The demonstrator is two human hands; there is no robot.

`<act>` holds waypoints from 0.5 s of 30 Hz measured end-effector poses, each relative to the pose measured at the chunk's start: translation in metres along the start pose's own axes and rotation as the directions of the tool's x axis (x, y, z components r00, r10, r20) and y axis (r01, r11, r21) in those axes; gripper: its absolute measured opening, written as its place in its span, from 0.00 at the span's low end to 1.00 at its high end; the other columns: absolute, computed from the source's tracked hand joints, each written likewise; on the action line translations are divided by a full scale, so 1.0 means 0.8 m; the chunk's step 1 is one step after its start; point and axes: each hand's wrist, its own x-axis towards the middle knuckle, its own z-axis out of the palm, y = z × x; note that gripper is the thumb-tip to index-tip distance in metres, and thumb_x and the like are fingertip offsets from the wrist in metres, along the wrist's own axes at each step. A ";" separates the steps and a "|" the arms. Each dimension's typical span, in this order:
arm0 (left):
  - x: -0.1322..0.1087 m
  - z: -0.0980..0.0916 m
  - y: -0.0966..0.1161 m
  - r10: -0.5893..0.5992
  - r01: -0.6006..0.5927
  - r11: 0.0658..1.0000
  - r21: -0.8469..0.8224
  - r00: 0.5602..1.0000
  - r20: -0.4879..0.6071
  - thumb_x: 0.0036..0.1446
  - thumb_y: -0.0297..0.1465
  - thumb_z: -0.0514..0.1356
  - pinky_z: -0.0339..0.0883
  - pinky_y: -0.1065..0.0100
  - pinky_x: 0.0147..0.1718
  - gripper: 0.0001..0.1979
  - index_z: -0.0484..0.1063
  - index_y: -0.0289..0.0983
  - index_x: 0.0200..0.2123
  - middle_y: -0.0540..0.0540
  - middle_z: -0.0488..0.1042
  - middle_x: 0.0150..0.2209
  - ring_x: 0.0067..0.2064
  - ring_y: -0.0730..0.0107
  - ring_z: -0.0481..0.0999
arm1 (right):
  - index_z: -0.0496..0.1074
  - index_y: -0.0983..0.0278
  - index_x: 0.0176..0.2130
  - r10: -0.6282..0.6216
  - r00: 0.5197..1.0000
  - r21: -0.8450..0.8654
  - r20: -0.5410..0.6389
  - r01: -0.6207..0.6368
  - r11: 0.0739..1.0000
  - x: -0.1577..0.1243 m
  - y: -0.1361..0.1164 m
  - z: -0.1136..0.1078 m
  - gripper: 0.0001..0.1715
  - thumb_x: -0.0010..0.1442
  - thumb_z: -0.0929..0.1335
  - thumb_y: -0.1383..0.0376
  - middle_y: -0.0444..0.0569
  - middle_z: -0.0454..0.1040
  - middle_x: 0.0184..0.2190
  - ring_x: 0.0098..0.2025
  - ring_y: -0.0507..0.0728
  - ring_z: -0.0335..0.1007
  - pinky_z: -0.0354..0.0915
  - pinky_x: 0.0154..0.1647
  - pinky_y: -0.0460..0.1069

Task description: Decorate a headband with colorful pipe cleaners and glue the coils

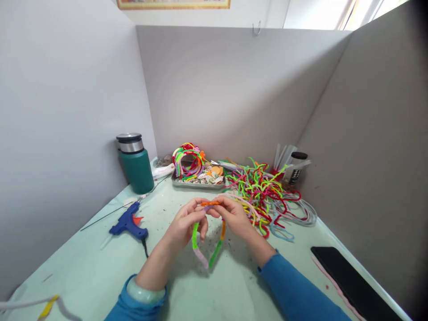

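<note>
Over the middle of the table, both hands grip a band wrapped in fuzzy pipe cleaner [216,254], with green, pink, orange and purple sections. Its lower part hangs in a V below the fingers. My left hand [183,225] pinches the purple and orange part at the top. Close against it, my right hand [236,217] has its fingers closed on the orange section. The fingers partly hide where the pieces meet. Behind the right hand lies a tangled heap of colourful pipe cleaners [257,183].
A blue glue gun [129,223] lies left, near a green bottle [136,169]. At the back, a metal tray [200,184] holds finished-looking fuzzy rings [187,162] and small pieces. A black phone-like slab [351,281] lies right. Grey partitions [234,89] enclose the table.
</note>
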 end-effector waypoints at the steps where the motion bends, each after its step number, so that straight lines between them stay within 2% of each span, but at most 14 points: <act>1: 0.001 0.000 -0.001 -0.001 0.001 1.000 0.000 1.000 -0.009 0.52 0.31 0.56 0.57 0.74 0.11 0.14 0.62 0.35 0.42 0.43 0.76 0.36 0.13 0.80 0.65 | 0.72 0.63 0.37 -0.017 1.000 -0.012 -0.002 0.017 1.000 0.000 -0.001 0.001 0.09 0.59 0.63 0.63 0.47 0.72 0.33 0.37 0.53 0.67 0.62 0.40 0.48; 5: -0.003 -0.001 0.003 0.021 -0.021 1.000 0.002 0.997 -0.079 0.52 0.31 0.56 0.47 0.77 0.09 0.11 0.62 0.35 0.40 0.44 0.76 0.34 0.10 0.85 0.58 | 0.70 0.61 0.43 -0.157 0.986 -0.142 -0.048 0.149 0.979 0.001 -0.007 0.000 0.12 0.59 0.63 0.63 0.49 0.71 0.42 0.45 0.56 0.65 0.61 0.46 0.51; 8: -0.021 -0.007 0.029 0.118 -0.114 0.993 0.028 0.971 -0.206 0.53 0.30 0.56 0.45 0.78 0.11 0.10 0.62 0.35 0.39 0.43 0.76 0.36 0.11 0.88 0.55 | 0.67 0.61 0.48 -0.196 0.970 -0.206 -0.145 0.164 0.965 0.005 -0.011 -0.003 0.16 0.59 0.63 0.61 0.52 0.66 0.48 0.49 0.57 0.62 0.61 0.46 0.51; 11: -0.049 -0.016 0.072 0.296 -0.275 0.955 0.108 0.886 -0.357 0.53 0.28 0.55 0.46 0.78 0.12 0.08 0.64 0.36 0.38 0.43 0.76 0.38 0.12 0.87 0.56 | 0.68 0.63 0.44 -0.154 0.967 -0.242 -0.204 0.103 0.965 0.012 -0.012 0.014 0.14 0.61 0.60 0.62 0.52 0.68 0.44 0.44 0.55 0.64 0.62 0.41 0.50; 13: -0.069 -0.021 0.100 0.420 -0.368 0.907 0.203 0.795 -0.438 0.52 0.27 0.55 0.48 0.77 0.12 0.07 0.64 0.36 0.37 0.44 0.76 0.38 0.13 0.86 0.57 | 0.70 0.64 0.39 -0.137 0.988 -0.296 -0.076 0.109 0.949 0.017 -0.016 0.048 0.12 0.61 0.60 0.62 0.50 0.70 0.37 0.40 0.55 0.65 0.61 0.38 0.49; 15: -0.086 -0.022 0.122 0.512 -0.413 0.859 0.303 0.705 -0.490 0.52 0.27 0.56 0.50 0.76 0.12 0.07 0.64 0.37 0.37 0.44 0.76 0.37 0.13 0.85 0.58 | 0.71 0.64 0.35 -0.117 0.985 -0.370 0.125 0.156 0.916 0.022 -0.024 0.100 0.11 0.60 0.62 0.62 0.49 0.71 0.35 0.39 0.54 0.65 0.60 0.41 0.49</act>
